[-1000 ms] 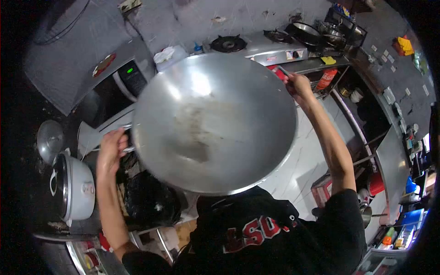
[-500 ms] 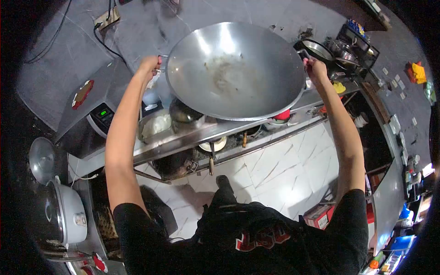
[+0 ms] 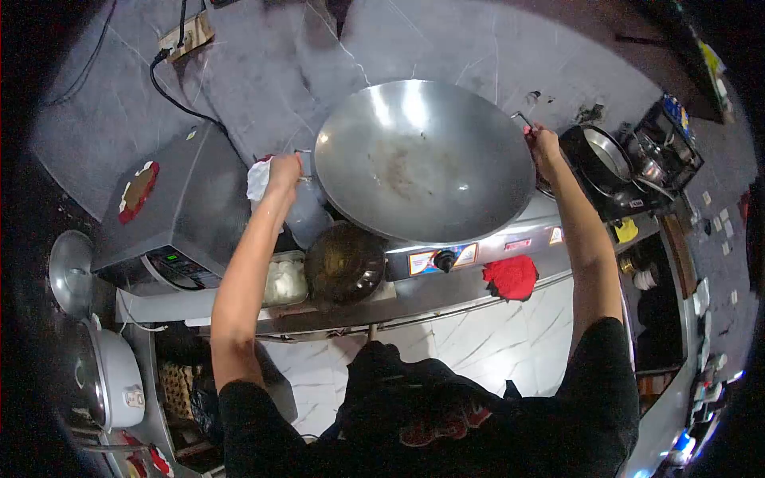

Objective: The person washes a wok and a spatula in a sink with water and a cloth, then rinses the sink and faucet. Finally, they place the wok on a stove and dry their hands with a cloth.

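Gripping a wide steel wok by its two rim handles, with left hand and right hand each closed on one, over the stove behind a dark pot; probably heavy, rigid, slick, best carried two-handed by those handles

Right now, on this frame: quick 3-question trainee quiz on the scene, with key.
1. True or false: the left hand and the right hand each grip a handle of the wok.
2. The cloth at the front edge of the stove is: A blue, B red, C white.
3. Fill in: the rice cooker stands on the person's ____ side.
Key: 1 true; 2 B; 3 left.
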`<state>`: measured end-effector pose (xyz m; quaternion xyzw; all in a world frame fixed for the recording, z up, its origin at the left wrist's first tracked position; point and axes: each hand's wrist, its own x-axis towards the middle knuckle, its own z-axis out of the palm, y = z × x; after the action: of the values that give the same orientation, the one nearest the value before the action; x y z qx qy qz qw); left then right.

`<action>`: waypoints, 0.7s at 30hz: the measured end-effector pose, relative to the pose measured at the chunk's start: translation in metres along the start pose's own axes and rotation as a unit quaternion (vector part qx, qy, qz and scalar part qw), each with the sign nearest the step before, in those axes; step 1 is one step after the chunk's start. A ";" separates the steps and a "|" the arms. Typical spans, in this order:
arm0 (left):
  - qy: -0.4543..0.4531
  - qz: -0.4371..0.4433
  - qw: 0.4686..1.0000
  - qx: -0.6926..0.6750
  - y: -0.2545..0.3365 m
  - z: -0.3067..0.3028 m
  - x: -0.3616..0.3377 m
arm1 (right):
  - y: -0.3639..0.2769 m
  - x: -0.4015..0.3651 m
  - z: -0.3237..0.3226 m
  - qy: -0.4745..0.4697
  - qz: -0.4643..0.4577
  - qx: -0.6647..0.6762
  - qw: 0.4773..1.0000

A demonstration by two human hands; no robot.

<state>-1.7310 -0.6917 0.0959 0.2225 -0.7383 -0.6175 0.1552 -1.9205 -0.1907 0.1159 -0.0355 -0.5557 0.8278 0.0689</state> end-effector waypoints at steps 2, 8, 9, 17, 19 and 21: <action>0.036 -0.062 0.986 -0.151 0.003 0.007 -0.015 | 0.007 0.014 0.003 -0.036 0.011 -0.003 0.999; 0.022 -0.069 0.995 -0.073 0.007 0.012 -0.038 | 0.028 0.042 -0.009 -0.063 0.047 -0.011 0.997; 0.032 -0.072 0.994 -0.075 0.010 0.014 -0.042 | 0.026 0.041 -0.010 -0.069 0.058 -0.021 0.996; 0.076 -0.058 0.995 0.001 0.008 0.018 -0.043 | 0.025 0.057 -0.013 -0.168 0.120 -0.038 0.978; 0.096 -0.055 0.994 0.005 0.011 0.024 -0.047 | 0.029 0.062 -0.017 -0.134 0.133 -0.005 0.982; 0.104 -0.064 0.992 0.020 0.002 0.022 -0.025 | 0.024 0.058 -0.022 -0.166 0.144 -0.060 0.974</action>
<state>-1.7211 -0.6599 0.0948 0.3352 -0.7144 -0.5849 0.1874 -1.9765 -0.1707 0.0865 0.0187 -0.5967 0.7888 -0.1463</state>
